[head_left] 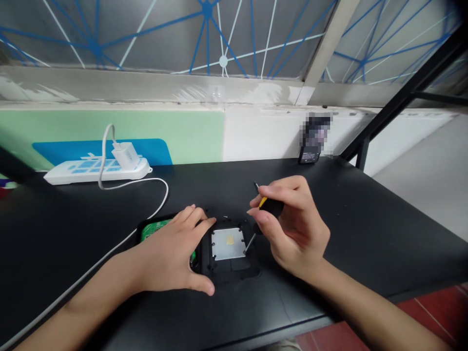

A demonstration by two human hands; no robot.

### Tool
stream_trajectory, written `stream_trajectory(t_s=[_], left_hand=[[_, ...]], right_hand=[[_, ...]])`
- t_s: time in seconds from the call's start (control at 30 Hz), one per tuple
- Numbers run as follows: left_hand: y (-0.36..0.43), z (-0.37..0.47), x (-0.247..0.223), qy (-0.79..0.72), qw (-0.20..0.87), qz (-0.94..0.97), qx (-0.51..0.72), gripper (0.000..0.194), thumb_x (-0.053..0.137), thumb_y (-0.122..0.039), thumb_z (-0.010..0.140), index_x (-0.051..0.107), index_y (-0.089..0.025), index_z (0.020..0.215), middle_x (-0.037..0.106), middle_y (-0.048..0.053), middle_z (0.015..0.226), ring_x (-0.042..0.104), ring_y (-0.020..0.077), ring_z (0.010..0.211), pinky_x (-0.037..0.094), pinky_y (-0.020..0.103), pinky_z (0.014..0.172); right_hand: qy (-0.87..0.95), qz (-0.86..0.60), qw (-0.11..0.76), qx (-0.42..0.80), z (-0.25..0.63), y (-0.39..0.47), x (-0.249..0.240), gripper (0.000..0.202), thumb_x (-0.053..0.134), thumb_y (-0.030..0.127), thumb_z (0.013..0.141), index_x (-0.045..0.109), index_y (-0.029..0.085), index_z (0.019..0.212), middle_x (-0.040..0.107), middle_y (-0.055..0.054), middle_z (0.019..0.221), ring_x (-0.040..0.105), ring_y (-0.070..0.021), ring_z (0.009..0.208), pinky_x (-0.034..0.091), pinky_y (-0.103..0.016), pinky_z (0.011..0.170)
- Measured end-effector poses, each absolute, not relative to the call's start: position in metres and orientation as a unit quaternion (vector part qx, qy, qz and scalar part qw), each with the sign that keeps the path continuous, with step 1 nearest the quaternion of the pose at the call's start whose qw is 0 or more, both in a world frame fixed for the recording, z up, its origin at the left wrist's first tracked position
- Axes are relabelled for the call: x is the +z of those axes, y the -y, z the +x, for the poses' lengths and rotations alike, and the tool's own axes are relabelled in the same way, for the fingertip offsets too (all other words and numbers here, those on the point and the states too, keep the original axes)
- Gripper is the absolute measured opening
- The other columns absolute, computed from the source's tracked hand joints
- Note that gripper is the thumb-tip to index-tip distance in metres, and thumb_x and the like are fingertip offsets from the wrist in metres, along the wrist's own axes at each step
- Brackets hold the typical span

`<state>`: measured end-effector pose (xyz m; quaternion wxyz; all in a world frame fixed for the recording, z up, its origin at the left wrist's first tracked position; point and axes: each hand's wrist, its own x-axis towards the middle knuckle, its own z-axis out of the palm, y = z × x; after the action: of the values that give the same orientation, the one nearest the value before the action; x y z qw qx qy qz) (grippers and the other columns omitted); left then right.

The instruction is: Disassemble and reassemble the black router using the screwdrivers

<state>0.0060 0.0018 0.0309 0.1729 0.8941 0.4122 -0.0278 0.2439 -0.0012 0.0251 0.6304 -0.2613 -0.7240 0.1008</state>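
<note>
A black plastic casing [234, 277] lies opened out on the dark table. A green circuit board [152, 228] shows in its left half, partly under my left hand [179, 248]. That hand lies across the casing with thumb and fingers spread, holding it down. In the right half sits a silver metal plate [220, 249] with a small yellowish square on it and screws around its edge. My right hand [298, 226] grips a screwdriver [271, 207] with a black and yellow handle. Its shaft slants down to the plate's lower right corner. A thin dark tip [256, 185] pokes out above the fingers; I cannot tell whether it belongs to the screwdriver.
A white power strip [66, 173] with a plugged-in charger [126, 155] stands at the back left. Its white cable [109, 253] runs past my left arm. A phone [310, 152] leans on the wall at the back right. A tiny metallic piece [225, 216] lies behind the casing.
</note>
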Motion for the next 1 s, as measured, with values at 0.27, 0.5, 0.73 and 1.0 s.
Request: stream_trajectory(t_s=[0.27, 0.5, 0.73, 1.0], left_hand=[[-0.0024, 0.0057, 0.0300, -0.412, 0.179, 0.893, -0.013, 0.111, 0.083, -0.070, 0.066, 0.043, -0.013, 0.153, 0.050, 0.019, 0.143, 0.036, 0.0467, 0.143, 0.030, 0.064, 0.120], [-0.0029, 0.0072, 0.0303, -0.412, 0.174, 0.894, -0.025, 0.114, 0.082, -0.071, 0.067, 0.040, -0.011, 0.155, 0.047, 0.021, 0.147, 0.032, 0.0489, 0.146, 0.030, 0.067, 0.120], [-0.0030, 0.0052, 0.0273, -0.408, 0.173, 0.896, -0.010, 0.112, 0.083, -0.070, 0.066, 0.043, -0.012, 0.154, 0.050, 0.020, 0.144, 0.036, 0.0483, 0.144, 0.032, 0.067, 0.119], [-0.0029, 0.0065, 0.0297, -0.408, 0.174, 0.896, -0.022, 0.113, 0.082, -0.070, 0.067, 0.042, -0.011, 0.155, 0.049, 0.020, 0.143, 0.035, 0.0476, 0.144, 0.030, 0.067, 0.120]], right_hand=[[0.685, -0.237, 0.650, 0.227, 0.2416, 0.0069, 0.0232, 0.037, 0.042, 0.018, 0.103, 0.061, 0.026, 0.134, 0.072, -0.007, 0.120, 0.073, -0.0201, 0.094, 0.063, -0.040, 0.073], [0.723, -0.243, 0.641, 0.087, 0.2441, 0.0003, 0.0255, 0.048, 0.074, 0.007, 0.083, 0.067, 0.026, 0.126, 0.066, -0.003, 0.099, 0.066, -0.0179, 0.085, 0.059, -0.035, 0.069], [0.676, -0.228, 0.660, 0.237, 0.2416, 0.0071, 0.0238, 0.035, 0.043, 0.016, 0.103, 0.062, 0.024, 0.131, 0.072, -0.008, 0.116, 0.072, -0.0208, 0.094, 0.061, -0.041, 0.074], [0.715, -0.257, 0.639, 0.119, 0.2448, 0.0013, 0.0243, 0.043, 0.069, 0.011, 0.089, 0.066, 0.028, 0.129, 0.068, -0.004, 0.104, 0.068, -0.0194, 0.088, 0.062, -0.039, 0.071]])
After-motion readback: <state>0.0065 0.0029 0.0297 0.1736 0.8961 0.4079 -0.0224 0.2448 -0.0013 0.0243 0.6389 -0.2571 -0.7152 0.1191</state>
